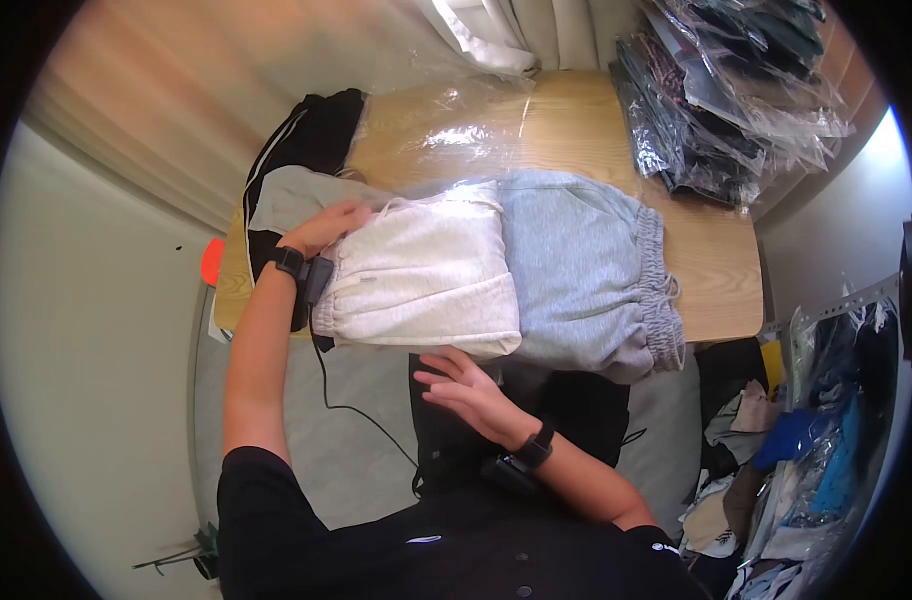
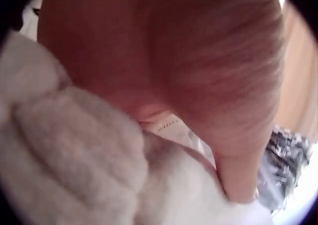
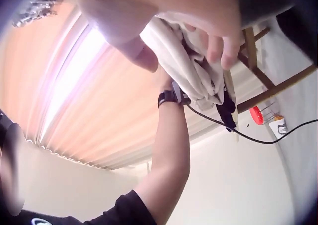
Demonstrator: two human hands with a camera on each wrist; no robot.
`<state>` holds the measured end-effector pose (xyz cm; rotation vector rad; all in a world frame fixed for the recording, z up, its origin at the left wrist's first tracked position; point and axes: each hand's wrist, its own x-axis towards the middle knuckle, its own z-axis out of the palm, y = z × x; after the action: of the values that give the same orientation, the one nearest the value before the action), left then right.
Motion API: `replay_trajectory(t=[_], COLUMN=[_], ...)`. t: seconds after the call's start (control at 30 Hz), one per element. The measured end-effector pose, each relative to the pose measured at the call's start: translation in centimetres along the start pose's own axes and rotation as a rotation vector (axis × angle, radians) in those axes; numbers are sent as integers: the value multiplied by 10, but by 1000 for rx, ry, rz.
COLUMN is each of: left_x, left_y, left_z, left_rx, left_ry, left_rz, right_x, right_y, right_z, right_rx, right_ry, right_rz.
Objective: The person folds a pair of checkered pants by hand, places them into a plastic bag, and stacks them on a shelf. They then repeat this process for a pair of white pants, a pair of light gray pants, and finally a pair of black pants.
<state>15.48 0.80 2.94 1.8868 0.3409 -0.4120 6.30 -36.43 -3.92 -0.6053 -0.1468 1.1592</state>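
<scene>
Folded cream trousers point(image 1: 426, 290) lie over blue-grey trousers point(image 1: 576, 260) with a gathered waistband, at the table's front. On the cream trousers' upper left corner rests my left hand point(image 1: 324, 228), its fingers pointing right and slightly blurred. The left wrist view has that hand point(image 2: 198, 61) above pale cloth point(image 2: 79, 140), thumb stretched down onto it. My right hand point(image 1: 471, 400) is just below the cream trousers' front edge, fingers spread and nothing held. In the right wrist view, the cream cloth point(image 3: 174, 56) is partly behind my right hand point(image 3: 184, 6).
Clear plastic film point(image 1: 456, 135) lies behind the trousers on the wooden table point(image 1: 576, 120). Bagged garments point(image 1: 716, 100) are piled at the back right. A black garment point(image 1: 316, 135) lies back left. More clothes point(image 1: 786, 440) fill a rack at right. A cable point(image 1: 371, 415) hangs from my left wrist.
</scene>
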Motion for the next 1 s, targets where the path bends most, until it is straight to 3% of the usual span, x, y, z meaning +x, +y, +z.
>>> replay_trajectory(t=[0.1, 0.23, 0.3, 0.4, 0.47, 0.6, 0.7, 0.83, 0.93, 0.97, 1.0], left_x=[-10, 10, 21, 0, -3, -7, -14, -21, -27, -33, -39], left_y=[35, 25, 17, 67, 62, 67, 67, 62, 51, 52, 53], left_z=[22, 16, 11, 35, 35, 33, 34, 35, 46, 59, 74], left_rx=[511, 509, 584, 574, 474, 508, 344, 90, -237, -382, -527], left_ry=[2, -55, -70, -71, -60, -37, -70, -81, -88, -95, -102], left_rz=[-68, -156, -148, -371, -329, -308, -203, -267, -347, -379, -409], right_x=[15, 18, 16, 14, 13, 15, 14, 24, 28, 30, 26], right_y=[10, 20, 21, 19, 14, 16, 15, -3, -20, -18, -24], right_z=[1, 4, 2, -2, -2, 3, 15, 6, -11, -17, -16], right_rx=[42, 131, 178, 220, 212, 224, 294, 191, 80, 20, 28], right_ry=[49, 166, 112, 20, -52, 52, 92, 58, 35, 146, 143], right_rz=[49, 197, 119, 17, -41, -88, -136, -179, -393, -483, -537])
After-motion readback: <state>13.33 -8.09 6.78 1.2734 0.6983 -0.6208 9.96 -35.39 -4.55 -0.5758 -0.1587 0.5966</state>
